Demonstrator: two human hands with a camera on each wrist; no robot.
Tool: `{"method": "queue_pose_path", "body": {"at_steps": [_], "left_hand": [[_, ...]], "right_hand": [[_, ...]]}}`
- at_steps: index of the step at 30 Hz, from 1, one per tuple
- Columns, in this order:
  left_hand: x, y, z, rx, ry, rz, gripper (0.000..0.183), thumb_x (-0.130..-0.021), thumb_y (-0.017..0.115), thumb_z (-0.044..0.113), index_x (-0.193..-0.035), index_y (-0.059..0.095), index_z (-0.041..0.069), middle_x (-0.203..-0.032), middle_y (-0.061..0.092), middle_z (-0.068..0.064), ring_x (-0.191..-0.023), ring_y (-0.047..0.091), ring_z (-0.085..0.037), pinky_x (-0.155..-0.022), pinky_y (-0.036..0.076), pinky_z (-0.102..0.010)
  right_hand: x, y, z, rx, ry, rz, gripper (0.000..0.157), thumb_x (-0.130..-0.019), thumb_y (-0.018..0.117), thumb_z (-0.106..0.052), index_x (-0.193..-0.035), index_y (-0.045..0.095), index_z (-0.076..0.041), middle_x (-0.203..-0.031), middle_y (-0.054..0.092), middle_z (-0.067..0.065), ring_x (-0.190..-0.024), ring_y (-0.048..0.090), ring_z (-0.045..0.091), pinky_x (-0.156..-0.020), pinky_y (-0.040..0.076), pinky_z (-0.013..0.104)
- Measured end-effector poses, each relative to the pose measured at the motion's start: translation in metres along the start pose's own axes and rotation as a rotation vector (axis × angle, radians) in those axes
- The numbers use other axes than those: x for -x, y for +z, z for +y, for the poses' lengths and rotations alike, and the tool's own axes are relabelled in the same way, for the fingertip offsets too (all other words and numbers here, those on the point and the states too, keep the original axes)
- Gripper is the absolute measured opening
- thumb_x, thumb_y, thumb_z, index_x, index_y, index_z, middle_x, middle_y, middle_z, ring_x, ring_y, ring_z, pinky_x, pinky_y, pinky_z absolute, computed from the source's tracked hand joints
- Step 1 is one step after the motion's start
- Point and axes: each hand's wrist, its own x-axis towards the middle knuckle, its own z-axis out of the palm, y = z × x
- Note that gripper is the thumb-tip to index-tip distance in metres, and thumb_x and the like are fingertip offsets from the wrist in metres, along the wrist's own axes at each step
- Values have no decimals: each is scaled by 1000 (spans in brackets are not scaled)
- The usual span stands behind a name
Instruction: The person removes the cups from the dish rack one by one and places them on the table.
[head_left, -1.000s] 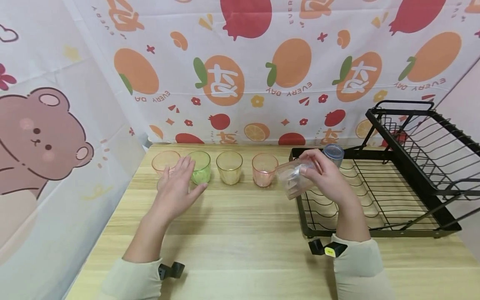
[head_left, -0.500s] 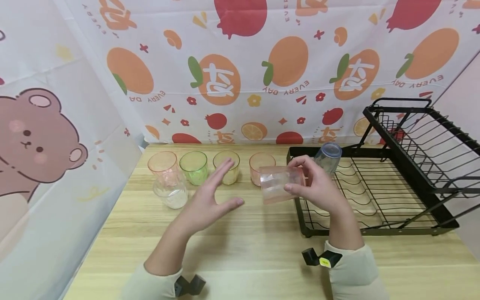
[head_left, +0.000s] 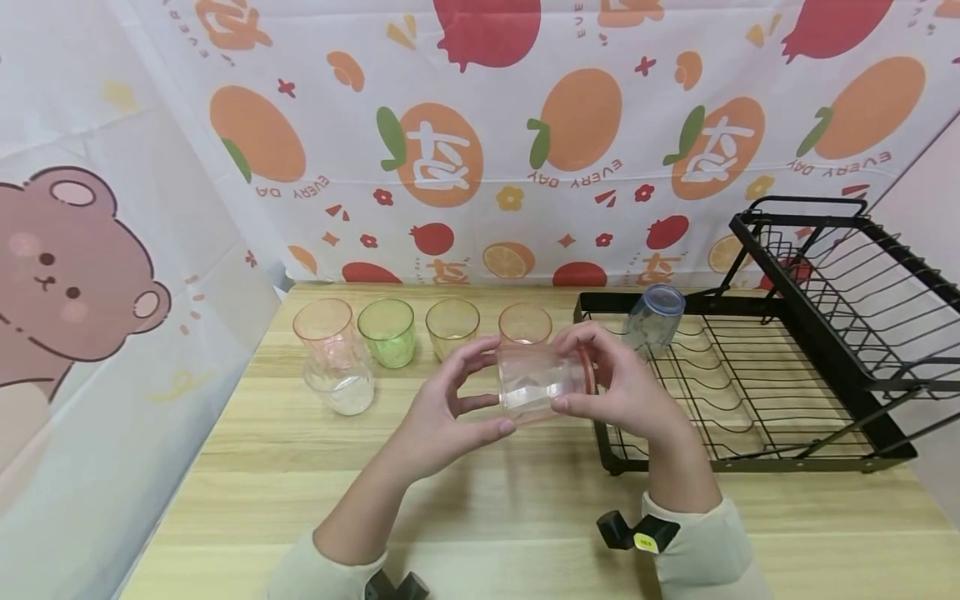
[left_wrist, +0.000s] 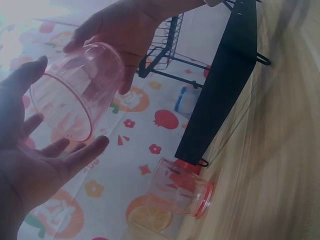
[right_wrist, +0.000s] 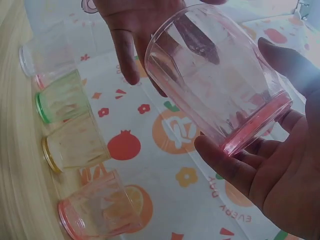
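A clear pink-tinted cup (head_left: 540, 379) lies sideways in the air in front of the table. My right hand (head_left: 626, 392) grips it near its pink base, thumb in front, fingers behind. At the rim end, my left hand (head_left: 442, 425) has thumb and fingers spread in a wide curve around the cup's mouth; whether it touches the rim I cannot tell. The left wrist view shows the cup's rim (left_wrist: 62, 107) between the left thumb and fingers. In the right wrist view the cup's base (right_wrist: 260, 120) sits against the right fingers.
Along the table's back stand a pink cup (head_left: 323, 321), a green cup (head_left: 387, 337), a yellow cup (head_left: 452, 325) and another pink cup (head_left: 525, 323). A clear cup (head_left: 348, 390) stands in front at left. On the right, a black dish rack (head_left: 600, 429) holds a tilted blue cup (head_left: 655, 321).
My left hand has left the clear cup at left and moved right to the held cup's mouth. The right hand has turned that cup sideways and brought it left from the rack.
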Motion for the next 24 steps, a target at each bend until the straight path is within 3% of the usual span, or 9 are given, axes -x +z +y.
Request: {"method": "queue_pose_path", "body": {"at_steps": [7,24], "left_hand": [[0,2,-2,-7,72,27,74,-75,80,-5,-140,47,9,-142,46,-6,-130,47,-25,-93,56,-38],[2,3,-3,-66,103,80,70,-73,82,-5,-135,53,9,-137,50,-6,-123,50,-24,-87,58,-36]], "right_hand": [[1,2,-1,29,-7,1,53,-71,84,-2,-113,55,-14,-125,54,4,-111,57,29,-81,58,37],[1,4,3,0,10,-36,52,-73,83,-1,-115,54,-10,-126,53,8,-109,57,30,-77,59,38]]}}
